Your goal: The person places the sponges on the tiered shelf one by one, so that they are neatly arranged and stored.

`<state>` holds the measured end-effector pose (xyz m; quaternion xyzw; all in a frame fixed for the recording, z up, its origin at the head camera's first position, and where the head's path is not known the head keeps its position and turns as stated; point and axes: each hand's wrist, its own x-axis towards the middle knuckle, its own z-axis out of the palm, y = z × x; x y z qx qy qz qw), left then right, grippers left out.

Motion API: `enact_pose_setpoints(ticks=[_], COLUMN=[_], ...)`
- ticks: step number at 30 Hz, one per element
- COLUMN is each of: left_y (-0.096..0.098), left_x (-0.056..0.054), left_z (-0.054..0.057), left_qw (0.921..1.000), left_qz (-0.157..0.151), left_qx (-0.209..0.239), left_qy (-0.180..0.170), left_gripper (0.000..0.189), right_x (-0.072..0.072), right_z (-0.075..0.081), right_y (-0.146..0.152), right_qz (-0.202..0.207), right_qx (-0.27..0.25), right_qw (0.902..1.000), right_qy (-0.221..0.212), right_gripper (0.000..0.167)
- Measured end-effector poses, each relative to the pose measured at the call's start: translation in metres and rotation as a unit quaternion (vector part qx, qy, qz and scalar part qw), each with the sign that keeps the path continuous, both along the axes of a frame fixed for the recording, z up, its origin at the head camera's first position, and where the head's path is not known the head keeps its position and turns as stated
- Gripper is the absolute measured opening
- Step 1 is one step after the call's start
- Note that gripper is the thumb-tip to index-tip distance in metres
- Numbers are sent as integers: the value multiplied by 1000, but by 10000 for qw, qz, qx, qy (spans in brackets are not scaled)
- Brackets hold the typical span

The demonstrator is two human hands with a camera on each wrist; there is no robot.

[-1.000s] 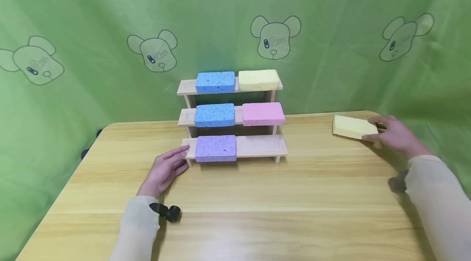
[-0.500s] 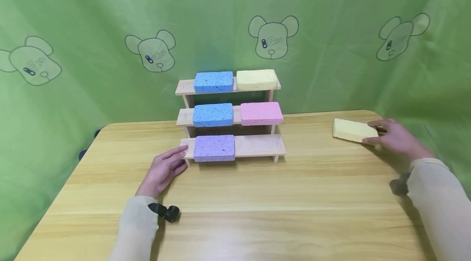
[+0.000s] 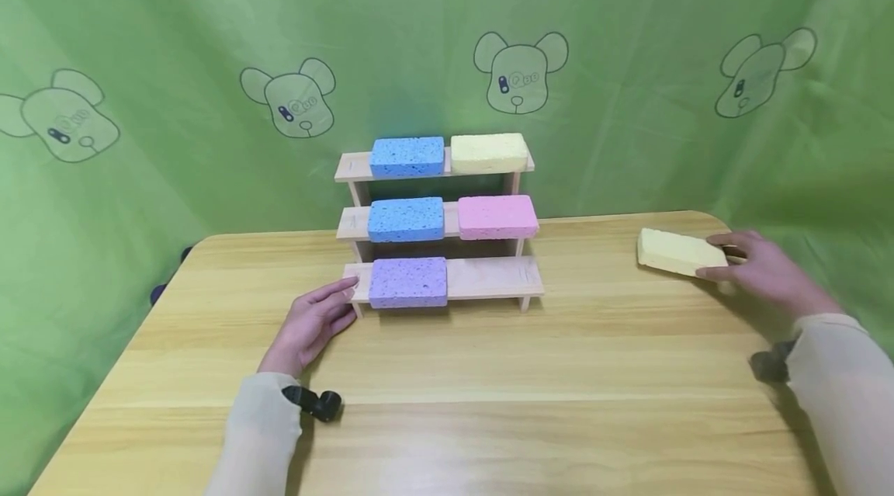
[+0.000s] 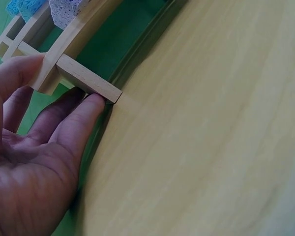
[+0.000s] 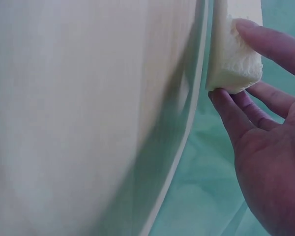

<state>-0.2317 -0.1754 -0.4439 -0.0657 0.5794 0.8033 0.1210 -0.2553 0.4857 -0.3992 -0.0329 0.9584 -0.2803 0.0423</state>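
At the right of the head view, my right hand (image 3: 768, 271) pinches one end of a pale yellow sponge (image 3: 677, 251). Thumb and fingers lie on opposite sides of that sponge (image 5: 236, 54) in the right wrist view. I cannot tell whether it touches the table. My left hand (image 3: 310, 325) holds the left end of the lowest step of a three-tier wooden rack (image 3: 494, 279). Seen from the left wrist, the thumb lies against the step and other fingers touch the rack's leg (image 4: 91, 81). On that lowest step sits a purple sponge (image 3: 408, 282), left of a bare stretch.
A blue sponge (image 3: 407, 219) and a pink sponge (image 3: 497, 216) share the middle step. The top step carries another blue sponge (image 3: 407, 156) and another yellow sponge (image 3: 489, 153). Green curtain (image 3: 628, 92) hangs behind the wooden table (image 3: 489, 372).
My right hand has shifted slightly right and toward me with the yellow sponge in its grip. The left hand stays at the rack, whose sponges have not moved.
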Motion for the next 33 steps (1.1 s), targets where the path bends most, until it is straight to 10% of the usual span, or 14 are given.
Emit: enact_pose_setpoints(ticks=[33], left_y=[-1], left_x=[-1], left_z=[0], left_qw=[9999], left_qz=[27], left_qx=[99], left_qy=[21], left_gripper=[29], right_x=[32], right_z=[15], right_y=[-52], right_qz=[294], right_qx=[-299], right_qw=[9961], right_qy=[771], right_gripper=[70])
